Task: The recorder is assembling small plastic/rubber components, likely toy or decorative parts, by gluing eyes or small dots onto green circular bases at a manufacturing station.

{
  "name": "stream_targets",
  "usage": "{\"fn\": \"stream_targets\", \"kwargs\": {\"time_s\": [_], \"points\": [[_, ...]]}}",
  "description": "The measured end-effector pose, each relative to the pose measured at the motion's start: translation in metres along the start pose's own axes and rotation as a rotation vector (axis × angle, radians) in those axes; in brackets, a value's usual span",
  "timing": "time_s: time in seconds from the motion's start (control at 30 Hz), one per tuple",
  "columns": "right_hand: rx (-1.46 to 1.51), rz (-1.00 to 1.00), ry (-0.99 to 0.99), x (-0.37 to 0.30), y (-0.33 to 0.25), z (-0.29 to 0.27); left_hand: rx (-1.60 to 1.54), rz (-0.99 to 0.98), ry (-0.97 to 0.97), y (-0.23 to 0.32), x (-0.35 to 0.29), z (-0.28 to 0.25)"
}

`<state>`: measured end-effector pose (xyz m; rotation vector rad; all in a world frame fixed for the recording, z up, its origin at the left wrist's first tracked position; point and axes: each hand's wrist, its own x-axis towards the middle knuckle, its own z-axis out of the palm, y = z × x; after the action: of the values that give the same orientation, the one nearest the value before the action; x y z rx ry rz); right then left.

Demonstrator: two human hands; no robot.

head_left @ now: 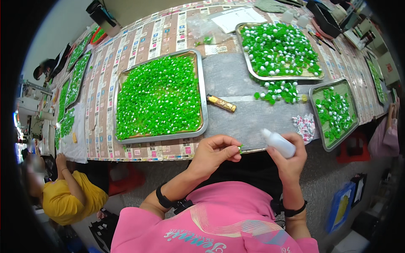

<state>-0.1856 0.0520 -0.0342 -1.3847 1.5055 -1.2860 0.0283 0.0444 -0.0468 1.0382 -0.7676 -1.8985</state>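
Observation:
At the table's front edge, my left hand (215, 154) pinches a tiny green piece (240, 146) between thumb and fingertips. My right hand (292, 162) is wrapped round a white squeeze bottle (282, 144), its nozzle tilted up and leftward, apart from the green piece. Beyond the left hand lies a large metal tray (204, 97) filled with small green pieces dotted with white. Past the bottle sits a loose pile of green pieces with white balls (279, 92), in front of a second metal tray (287, 78) heaped with similar ones. A smaller tray (319, 130) at right holds fewer.
A grey mat (236, 120) covers the middle of the patterned table. On it rests a lighter-shaped gold and dark object (222, 103). A floral cloth bundle (304, 127) lies right of the bottle. One person in yellow (76, 196) sits at left; a person in pink (384, 137) is far right.

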Motion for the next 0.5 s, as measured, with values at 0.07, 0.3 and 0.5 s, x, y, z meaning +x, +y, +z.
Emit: {"fn": "stream_targets", "kwargs": {"time_s": [0.07, 0.3, 0.5], "points": [[0.095, -0.012, -0.022, 0.015, 0.010, 0.011, -0.005, -0.010, 0.014, 0.001, 0.001, 0.001], [0.171, 0.005, -0.137, 0.044, 0.021, 0.045, -0.015, 0.013, 0.017, -0.004, 0.001, -0.001], [-0.085, -0.159, -0.126, 0.051, 0.006, 0.021, -0.017, 0.009, 0.015, -0.004, 0.001, -0.002]]}}
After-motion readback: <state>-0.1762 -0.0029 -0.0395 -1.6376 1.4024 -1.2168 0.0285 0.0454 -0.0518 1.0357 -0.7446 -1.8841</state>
